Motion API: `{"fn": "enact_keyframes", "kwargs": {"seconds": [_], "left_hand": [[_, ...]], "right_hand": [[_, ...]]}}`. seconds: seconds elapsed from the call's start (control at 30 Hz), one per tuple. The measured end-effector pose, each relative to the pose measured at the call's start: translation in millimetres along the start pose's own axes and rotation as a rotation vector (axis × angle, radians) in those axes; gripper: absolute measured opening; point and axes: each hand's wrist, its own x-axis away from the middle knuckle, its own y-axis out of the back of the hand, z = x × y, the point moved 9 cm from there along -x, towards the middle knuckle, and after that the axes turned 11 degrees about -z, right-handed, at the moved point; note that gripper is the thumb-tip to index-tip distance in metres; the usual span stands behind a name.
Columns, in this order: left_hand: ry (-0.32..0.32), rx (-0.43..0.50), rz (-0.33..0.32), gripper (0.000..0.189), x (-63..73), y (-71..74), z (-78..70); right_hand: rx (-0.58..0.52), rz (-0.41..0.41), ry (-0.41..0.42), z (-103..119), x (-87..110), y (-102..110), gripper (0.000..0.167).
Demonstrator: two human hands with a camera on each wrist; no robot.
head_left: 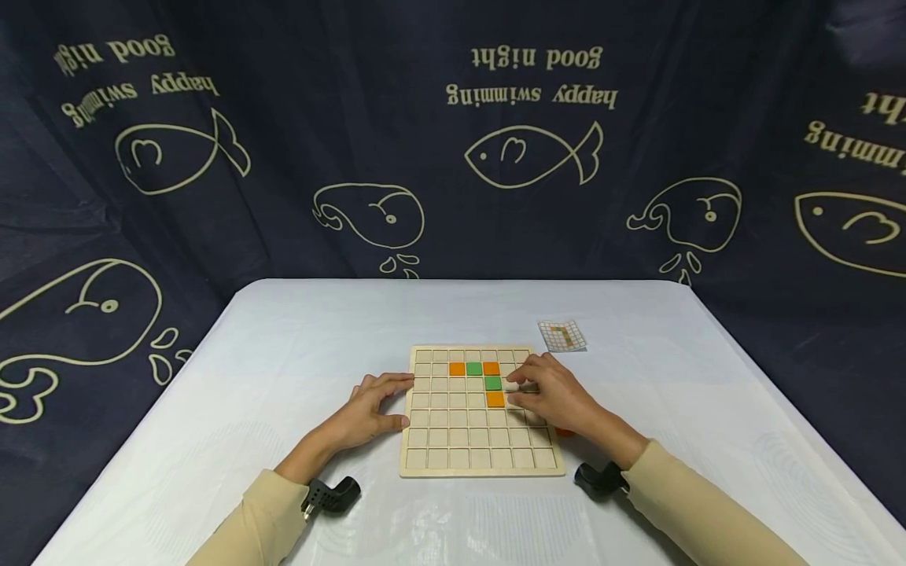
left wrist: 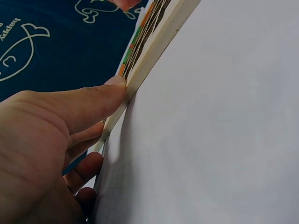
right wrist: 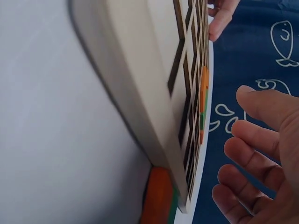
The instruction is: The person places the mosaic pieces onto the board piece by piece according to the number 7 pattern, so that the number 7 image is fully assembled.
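Observation:
A square wooden grid board lies on the white table. Orange and green tiles fill some of its cells: orange, green and orange in a row, then a green tile and an orange tile below the row's right end. My left hand touches the board's left edge with thumb and fingers spread; the left wrist view shows the thumb against the rim. Over the board's right side, just beside the lower tiles, hovers my right hand. Its fingers are apart and hold nothing.
A small card printed with a coloured grid pattern lies behind the board's back right corner. Orange and green pieces sit against the board's right edge, mostly hidden by my right forearm in the head view. A dark printed cloth hangs behind the table.

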Motion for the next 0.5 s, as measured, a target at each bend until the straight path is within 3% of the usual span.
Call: {"fn": "enact_keyframes", "kwargs": {"seconds": [0.5], "left_hand": [[0.007,0.012,-0.002,0.063,-0.8,-1.2,1.6]], "right_hand": [[-0.011,-0.019,-0.017,-7.7,7.6,14.2,0.029]]}}
